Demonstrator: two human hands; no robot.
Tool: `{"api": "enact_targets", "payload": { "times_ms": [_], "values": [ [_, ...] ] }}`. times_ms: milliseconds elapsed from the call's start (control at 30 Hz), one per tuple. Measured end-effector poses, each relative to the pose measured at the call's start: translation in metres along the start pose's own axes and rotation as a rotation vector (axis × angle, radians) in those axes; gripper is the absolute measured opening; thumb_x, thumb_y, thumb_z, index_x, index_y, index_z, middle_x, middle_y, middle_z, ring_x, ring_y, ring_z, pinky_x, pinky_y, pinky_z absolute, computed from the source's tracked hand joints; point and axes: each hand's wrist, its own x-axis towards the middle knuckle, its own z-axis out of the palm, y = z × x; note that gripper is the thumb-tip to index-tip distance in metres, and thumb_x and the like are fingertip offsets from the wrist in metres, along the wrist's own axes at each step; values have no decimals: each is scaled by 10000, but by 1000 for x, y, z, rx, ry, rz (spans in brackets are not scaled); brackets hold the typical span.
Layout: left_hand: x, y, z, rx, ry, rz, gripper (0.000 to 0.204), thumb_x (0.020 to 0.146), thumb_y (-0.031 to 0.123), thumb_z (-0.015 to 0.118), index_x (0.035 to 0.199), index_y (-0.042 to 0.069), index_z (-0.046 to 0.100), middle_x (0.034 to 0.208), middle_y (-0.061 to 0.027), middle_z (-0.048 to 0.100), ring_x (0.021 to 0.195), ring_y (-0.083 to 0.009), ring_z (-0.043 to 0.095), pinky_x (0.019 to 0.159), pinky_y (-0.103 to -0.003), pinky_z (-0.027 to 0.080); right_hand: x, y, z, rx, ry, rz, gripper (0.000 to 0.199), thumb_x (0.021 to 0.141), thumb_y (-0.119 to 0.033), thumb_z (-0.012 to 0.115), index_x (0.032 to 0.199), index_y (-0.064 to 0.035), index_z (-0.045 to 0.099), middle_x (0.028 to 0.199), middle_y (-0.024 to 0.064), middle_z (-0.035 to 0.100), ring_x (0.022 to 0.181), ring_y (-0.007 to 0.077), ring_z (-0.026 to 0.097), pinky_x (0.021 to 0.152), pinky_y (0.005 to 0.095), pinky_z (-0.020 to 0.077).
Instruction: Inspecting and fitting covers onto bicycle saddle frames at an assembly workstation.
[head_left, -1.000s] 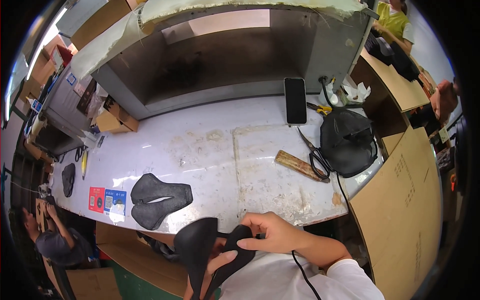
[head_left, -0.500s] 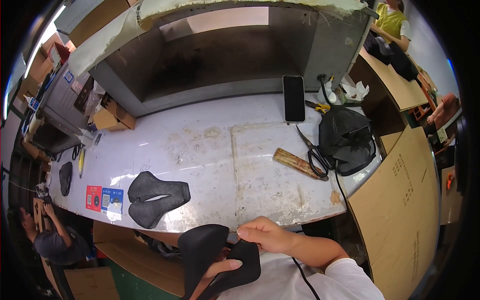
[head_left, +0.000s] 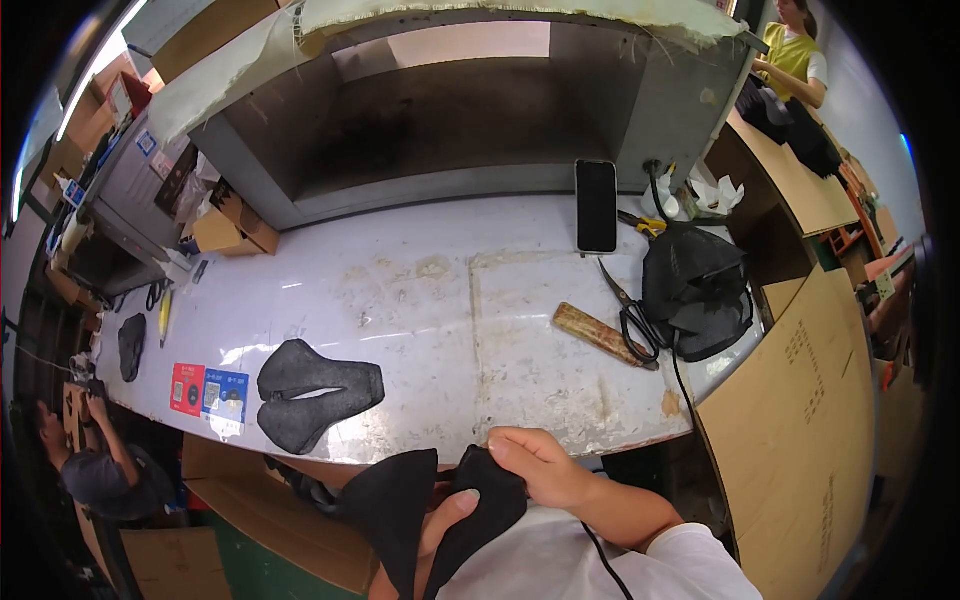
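Close to my body, below the table's front edge, I hold a black bicycle saddle cover [head_left: 395, 495], a soft two-lobed piece with a gap between the lobes. My left hand [head_left: 450, 520] grips it from below, its thumb lying across the right lobe and its other fingers mostly hidden. The top edge of that lobe is pinched by my right hand [head_left: 540, 470]. On the table ahead to the left lies a dark grey saddle-shaped pad [head_left: 345, 385] with a slit down its middle.
Black scissors [head_left: 637, 325], a worn wooden strip [head_left: 590, 332], a black mesh bundle [head_left: 690, 290] and a phone [head_left: 597, 205] occupy the table's right side. A grey metal box [head_left: 660, 110] stands behind. Cardboard [head_left: 790, 430] flanks the right. Two people work farther off.
The cover has tilted and its lobes have bent differently in my hands. My right hand has shifted slightly right and up along the edge. The view has moved slightly.
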Motion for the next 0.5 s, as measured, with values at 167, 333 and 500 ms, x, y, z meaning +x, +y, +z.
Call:
{"api": "enact_targets", "payload": {
  "times_ms": [167,333,500],
  "values": [
    [-4,-15,5,-105,43,41,357,820,130,758,1095,-38,603,902,-125,672,783,-183,657,729,-303,537,3,-7,8,-304,139,-226,331,1069,-272,429,811,-83,517,650,-58,384,603,44,362,532,233,320],
    [-6,11,22,55,192,137,286,865,130,728,1047,-33,580,910,-145,674,796,-192,664,726,-291,543,-5,-11,-10,-360,-2,-208,342,1067,-270,434,791,-77,492,656,-57,389,610,50,356,536,236,323],
    [2,-1,14,-10,184,136,223,884,109,709,1040,6,586,914,-139,679,807,-187,669,717,-287,547,0,4,1,-363,123,-245,341,1064,-256,449,783,-66,482,676,-57,396,621,48,353,542,233,323]
  ]
}}
